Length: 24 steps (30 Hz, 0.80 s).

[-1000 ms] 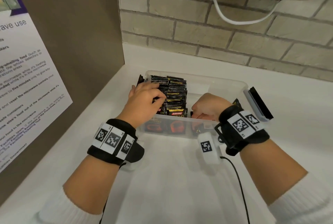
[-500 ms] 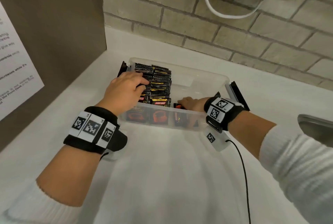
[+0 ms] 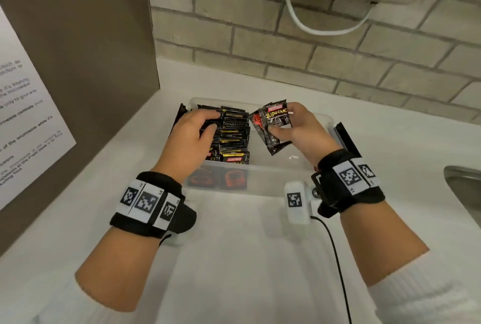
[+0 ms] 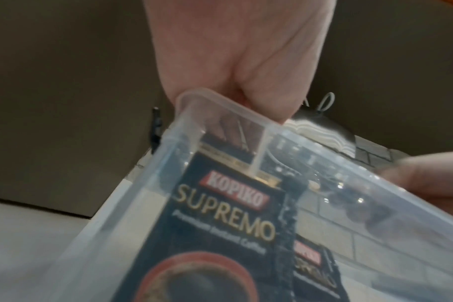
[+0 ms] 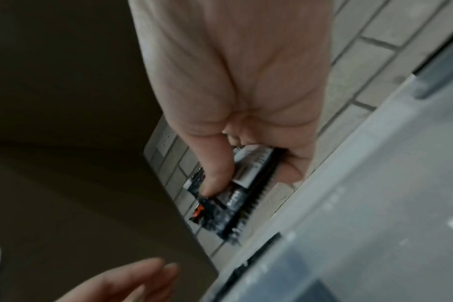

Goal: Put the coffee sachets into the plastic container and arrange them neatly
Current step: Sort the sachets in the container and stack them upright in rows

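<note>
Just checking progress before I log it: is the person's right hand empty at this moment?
No, the right hand pinches a few black Kopiko Supremo coffee sachets above the clear plastic container.

White sleeves (image 3: 426, 295), black marker-tagged wristbands (image 3: 148, 201)

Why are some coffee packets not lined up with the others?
Most sachets stand in a tidy row inside the plastic container. The right hand holds a few loose sachets above it, fanned and crooked, not yet filed.

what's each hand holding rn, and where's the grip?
Right hand pinches a couple of loose coffee sachets at their right edges, thumb low, fingers on top. Left hand rests curled on the sachet row inside the plastic container; grip unclear.
</note>
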Tool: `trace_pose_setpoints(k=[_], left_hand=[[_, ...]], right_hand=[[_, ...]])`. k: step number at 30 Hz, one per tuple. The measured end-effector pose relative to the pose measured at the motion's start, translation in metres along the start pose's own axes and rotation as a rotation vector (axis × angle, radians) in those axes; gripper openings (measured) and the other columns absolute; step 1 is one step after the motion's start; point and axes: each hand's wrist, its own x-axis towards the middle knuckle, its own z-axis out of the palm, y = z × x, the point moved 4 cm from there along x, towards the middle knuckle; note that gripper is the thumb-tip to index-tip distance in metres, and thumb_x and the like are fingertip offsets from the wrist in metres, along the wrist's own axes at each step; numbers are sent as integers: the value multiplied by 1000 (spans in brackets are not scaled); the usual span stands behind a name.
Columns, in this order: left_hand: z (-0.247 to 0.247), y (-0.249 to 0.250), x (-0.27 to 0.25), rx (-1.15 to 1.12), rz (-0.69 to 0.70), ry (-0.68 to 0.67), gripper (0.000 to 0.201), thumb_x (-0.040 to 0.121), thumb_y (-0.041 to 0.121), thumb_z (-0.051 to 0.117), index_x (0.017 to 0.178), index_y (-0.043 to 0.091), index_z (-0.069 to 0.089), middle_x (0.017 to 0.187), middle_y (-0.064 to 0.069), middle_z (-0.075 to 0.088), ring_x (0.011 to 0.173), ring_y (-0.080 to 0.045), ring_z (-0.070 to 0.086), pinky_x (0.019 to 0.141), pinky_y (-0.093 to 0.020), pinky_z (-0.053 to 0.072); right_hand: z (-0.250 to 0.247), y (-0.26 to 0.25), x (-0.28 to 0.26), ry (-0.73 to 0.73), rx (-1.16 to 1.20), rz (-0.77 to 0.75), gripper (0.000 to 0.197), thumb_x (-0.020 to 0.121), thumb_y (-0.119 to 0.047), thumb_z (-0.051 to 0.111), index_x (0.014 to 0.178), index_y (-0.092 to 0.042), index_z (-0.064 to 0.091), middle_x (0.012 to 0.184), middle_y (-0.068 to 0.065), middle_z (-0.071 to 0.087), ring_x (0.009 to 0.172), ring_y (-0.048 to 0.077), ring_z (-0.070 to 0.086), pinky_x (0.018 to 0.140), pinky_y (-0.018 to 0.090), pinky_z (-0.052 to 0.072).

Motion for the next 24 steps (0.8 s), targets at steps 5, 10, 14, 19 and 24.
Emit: trace_pose_setpoints(k=[5,10,14,19,24], left_hand=[[23,24,0,-339,-188,-214,27,97,24,47,120,13,55,101,8,62,90,-4,62,83,-12,48],[29,18,2,-414,-327,-256,12,94,16,54,104,9,55,81,3,60,66,-5,62,56,-14,52],[25,13,6,-545,-451,-198,2,93,11,53,92,13,53,77,0,56,65,-9,60,59,-20,55],[20,9,6,-630,-485,-126,15,91,5,54,105,8,49,84,-9,56,62,-11,62,66,-23,58],[14,12,5,-692,-442,-59,52,88,-4,55,125,29,38,96,-8,58,60,-8,64,64,-23,57]], right_hand=[[39,11,-9,-15,338,-15,40,74,-14,63,112,-13,52,114,9,63,112,28,59,98,45,46],[48,16,-6,123,330,14,34,89,-3,50,124,0,50,113,15,61,105,26,58,95,40,45],[44,13,-5,198,402,34,35,96,-6,39,130,-9,47,106,6,62,91,18,57,82,36,48],[50,8,-11,18,497,104,10,94,-38,48,96,-29,47,66,-14,40,58,4,37,60,22,32],[44,9,-11,52,762,104,19,97,-19,40,87,-20,56,70,-3,51,63,10,49,71,29,44]])
